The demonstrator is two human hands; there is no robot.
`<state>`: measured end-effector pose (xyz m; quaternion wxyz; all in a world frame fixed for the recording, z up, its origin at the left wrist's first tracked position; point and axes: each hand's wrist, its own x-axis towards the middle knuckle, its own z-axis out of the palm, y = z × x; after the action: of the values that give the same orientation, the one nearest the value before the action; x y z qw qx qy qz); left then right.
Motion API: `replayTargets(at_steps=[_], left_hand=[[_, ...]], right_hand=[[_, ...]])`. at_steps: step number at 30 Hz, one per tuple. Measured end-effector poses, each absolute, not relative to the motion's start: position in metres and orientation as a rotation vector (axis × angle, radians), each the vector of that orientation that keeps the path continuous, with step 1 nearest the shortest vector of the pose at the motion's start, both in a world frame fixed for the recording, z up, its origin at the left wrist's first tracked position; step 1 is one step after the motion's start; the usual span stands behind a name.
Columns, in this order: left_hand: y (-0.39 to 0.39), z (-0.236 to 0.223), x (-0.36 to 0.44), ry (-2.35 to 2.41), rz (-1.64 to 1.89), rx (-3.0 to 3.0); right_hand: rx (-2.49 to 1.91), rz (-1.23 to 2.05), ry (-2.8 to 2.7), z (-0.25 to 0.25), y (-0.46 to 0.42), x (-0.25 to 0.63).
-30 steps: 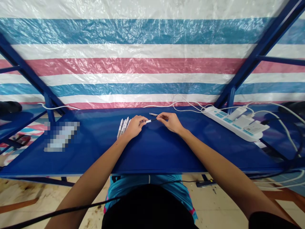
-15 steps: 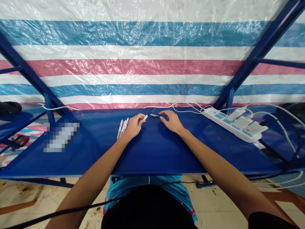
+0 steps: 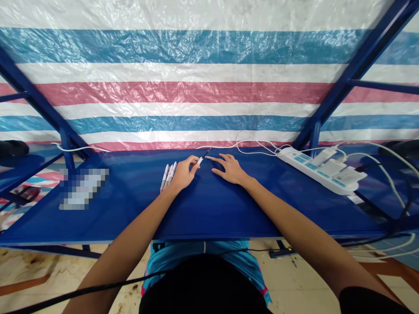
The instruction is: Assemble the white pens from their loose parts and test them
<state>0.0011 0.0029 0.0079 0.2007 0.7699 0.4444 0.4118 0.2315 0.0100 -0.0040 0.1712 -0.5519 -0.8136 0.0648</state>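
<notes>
My left hand is closed on a white pen barrel in a pinch of thumb and fingers. From its far end a thin dark refill sticks out, slanting away to the right. On the tabletop just beyond, a small slim pen part reaches toward my right hand. That hand lies palm down with its fingers spread, and one fingertip is at the part's near end; whether they touch I cannot tell. Several white pens lie side by side next to my left wrist.
A white power strip with plugs and chargers lies on the right of the blue table. White cables run along the back edge. A blurred-out flat object lies at the left. Blue frame posts and striped sheeting stand behind.
My right hand has shifted slightly left and turned flatter, its fingers now spread beside the small pen part. My left hand keeps its grip on the barrel almost unmoved.
</notes>
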Motion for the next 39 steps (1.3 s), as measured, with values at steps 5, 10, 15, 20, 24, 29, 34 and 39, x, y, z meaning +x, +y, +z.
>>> replayTargets(at_steps=[5,10,15,20,24,29,34,39], left_hand=[[0.001,0.010,0.001,1.236,1.143,2.151],[0.000,0.012,0.002,1.231,1.124,2.140],[-0.001,0.012,0.004,1.233,1.111,2.131],[-0.002,0.013,0.003,1.226,1.094,2.140],[-0.003,0.013,0.004,1.226,1.086,2.136],[-0.004,0.014,0.004,1.241,1.069,2.135],[-0.003,0.014,0.004,1.243,1.061,2.150],[-0.003,0.013,0.003,1.242,1.054,2.157]], right_hand=[[-1.502,0.173,-2.291,-0.008,0.014,0.233],[-1.428,0.141,-2.297,-0.014,0.018,0.234],[-1.360,0.058,-2.314,-0.017,0.019,0.233],[-1.294,0.076,-2.310,-0.014,0.020,0.231],[-1.261,0.091,-2.283,-0.011,0.020,0.228],[-1.284,0.154,-2.255,-0.007,0.018,0.226],[-1.291,0.225,-2.232,-0.005,0.018,0.225],[-1.338,0.245,-2.243,-0.006,0.016,0.226]])
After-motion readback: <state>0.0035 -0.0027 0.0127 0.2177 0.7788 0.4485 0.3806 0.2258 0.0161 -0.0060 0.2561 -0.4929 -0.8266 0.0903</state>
